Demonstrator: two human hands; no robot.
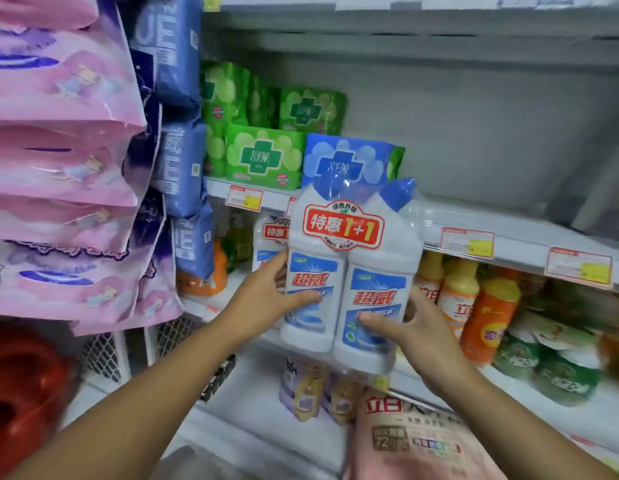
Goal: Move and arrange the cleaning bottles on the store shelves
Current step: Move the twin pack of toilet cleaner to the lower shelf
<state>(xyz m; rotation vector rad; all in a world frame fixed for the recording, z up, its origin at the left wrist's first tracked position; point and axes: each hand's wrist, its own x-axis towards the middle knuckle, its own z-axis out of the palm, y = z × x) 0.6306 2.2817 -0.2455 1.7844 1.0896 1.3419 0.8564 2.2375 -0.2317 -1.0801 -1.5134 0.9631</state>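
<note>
A shrink-wrapped twin pack of white cleaning bottles with blue caps and a red "1+1" sticker is held upright in front of the middle shelf. My left hand grips its left side, thumb across the blue label. My right hand holds the lower right side, thumb on the front. Behind the pack, a matching twin pack stands on the middle shelf, partly hidden.
Orange and yellow detergent bottles and green-white tubs stand on the shelf at the right. Green and blue packets lie on the shelf above. Pink and blue packs hang at the left. A pink detergent bag sits below.
</note>
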